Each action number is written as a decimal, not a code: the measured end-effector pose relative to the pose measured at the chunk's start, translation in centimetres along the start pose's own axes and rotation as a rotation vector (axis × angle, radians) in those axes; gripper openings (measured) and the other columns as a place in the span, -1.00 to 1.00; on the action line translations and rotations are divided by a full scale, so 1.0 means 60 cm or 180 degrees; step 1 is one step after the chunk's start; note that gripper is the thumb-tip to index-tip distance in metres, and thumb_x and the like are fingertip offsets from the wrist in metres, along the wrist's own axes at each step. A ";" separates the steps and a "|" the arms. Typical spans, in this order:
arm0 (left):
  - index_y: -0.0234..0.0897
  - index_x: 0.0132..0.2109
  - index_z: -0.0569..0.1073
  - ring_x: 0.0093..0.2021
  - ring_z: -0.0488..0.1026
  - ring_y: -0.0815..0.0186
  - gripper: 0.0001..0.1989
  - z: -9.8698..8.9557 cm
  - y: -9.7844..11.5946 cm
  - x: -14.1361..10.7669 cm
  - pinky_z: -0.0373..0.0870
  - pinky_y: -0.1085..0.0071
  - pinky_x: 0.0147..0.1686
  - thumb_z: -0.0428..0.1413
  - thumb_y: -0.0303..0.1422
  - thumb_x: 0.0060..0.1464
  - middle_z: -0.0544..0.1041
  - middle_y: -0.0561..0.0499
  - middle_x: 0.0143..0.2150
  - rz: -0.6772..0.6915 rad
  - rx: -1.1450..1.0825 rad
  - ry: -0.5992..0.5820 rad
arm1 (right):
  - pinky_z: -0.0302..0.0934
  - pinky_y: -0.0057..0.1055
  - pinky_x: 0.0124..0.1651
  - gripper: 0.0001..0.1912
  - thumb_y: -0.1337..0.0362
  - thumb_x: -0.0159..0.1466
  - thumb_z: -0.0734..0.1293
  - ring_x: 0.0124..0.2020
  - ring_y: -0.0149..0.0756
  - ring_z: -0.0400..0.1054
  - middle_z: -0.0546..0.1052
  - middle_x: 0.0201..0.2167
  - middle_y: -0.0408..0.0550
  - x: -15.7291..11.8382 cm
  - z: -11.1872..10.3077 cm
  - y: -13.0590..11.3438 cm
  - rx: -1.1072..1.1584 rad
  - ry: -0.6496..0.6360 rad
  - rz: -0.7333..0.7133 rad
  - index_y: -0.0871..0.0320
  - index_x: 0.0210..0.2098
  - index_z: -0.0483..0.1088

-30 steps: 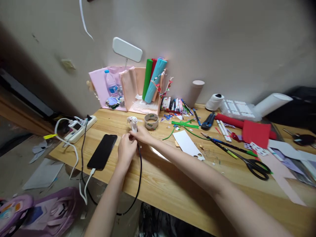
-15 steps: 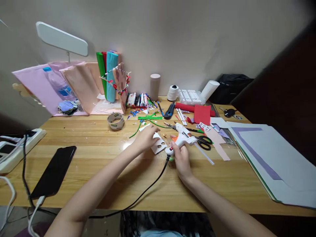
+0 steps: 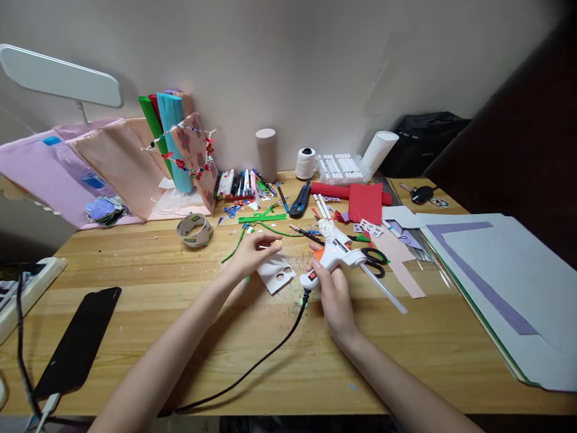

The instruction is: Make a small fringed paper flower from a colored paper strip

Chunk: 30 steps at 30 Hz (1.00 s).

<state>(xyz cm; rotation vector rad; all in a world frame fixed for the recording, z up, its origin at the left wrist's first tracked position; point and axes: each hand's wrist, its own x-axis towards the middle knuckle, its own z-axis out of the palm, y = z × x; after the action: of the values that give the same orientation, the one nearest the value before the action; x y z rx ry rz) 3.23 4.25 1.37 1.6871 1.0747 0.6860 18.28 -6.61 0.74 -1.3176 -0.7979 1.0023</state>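
In my right hand (image 3: pixel 336 294) is a white hot glue gun (image 3: pixel 336 251) with an orange trigger. Its nozzle points away from me, and a long clear glue stick (image 3: pixel 383 288) sticks out of its back. My left hand (image 3: pixel 250 255) is closed in a pinch on a small pale orange piece (image 3: pixel 276 242), too small to make out fully. Just below those fingertips lies a white card with cut-out holes (image 3: pixel 277 274). A green pipe cleaner (image 3: pixel 232 251) curves behind the left hand. Black-handled scissors (image 3: pixel 375 260) lie partly hidden behind the glue gun.
The glue gun's black cord (image 3: pixel 265 355) runs to the front edge. A tape roll (image 3: pixel 195 230), a phone (image 3: pixel 79 343) and a power strip (image 3: pixel 33 291) are on the left. Behind are a utility knife (image 3: pixel 300 199) and markers (image 3: pixel 237 182). Large paper sheets (image 3: pixel 500 264) lie right.
My left hand has drawn back from over the white card and now pinches a small pale orange piece. The right hand still holds the glue gun. The view has shifted to the right.
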 end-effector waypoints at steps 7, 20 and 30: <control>-0.31 -0.09 0.50 -0.12 0.49 0.28 -0.62 -0.052 -0.006 -0.069 0.39 0.35 -0.04 0.23 -0.23 -0.06 0.56 -0.13 -0.13 -0.0380 -0.1334 0.0774 | 0.22 -0.40 -0.25 -0.69 0.09 0.23 0.18 -0.38 -0.30 0.27 0.36 -0.44 -0.12 -0.019 -0.004 0.000 -0.0261 -0.1129 -0.0129 0.16 -0.19 0.35; -0.24 -0.19 0.56 -0.21 0.49 0.34 -0.75 -0.082 -0.004 -0.103 0.44 0.48 -0.22 0.25 -0.34 -0.08 0.57 -0.04 -0.22 0.0227 -0.0891 0.1251 | 0.16 -0.43 -0.55 -0.71 0.07 0.16 0.22 -0.58 -0.34 0.21 0.34 -0.58 -0.11 -0.035 -0.004 0.021 -0.0246 -0.1958 -0.0074 0.16 -0.30 0.37; -0.22 -0.18 0.57 -0.16 0.46 0.33 -0.82 -0.082 0.004 -0.108 0.43 0.48 -0.22 0.18 -0.42 0.00 0.53 -0.06 -0.21 0.0748 -0.0441 0.1003 | 0.10 -0.46 -0.56 -0.67 0.01 0.17 0.22 -0.59 -0.38 0.17 0.32 -0.57 -0.15 -0.038 -0.012 0.028 0.0135 -0.2148 0.0271 0.16 -0.30 0.34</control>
<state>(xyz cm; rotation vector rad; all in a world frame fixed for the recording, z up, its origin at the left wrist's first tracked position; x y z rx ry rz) -3.65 0.54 3.62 1.6336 1.0233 1.1819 17.85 -9.02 -0.83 -0.9772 -1.2189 1.5560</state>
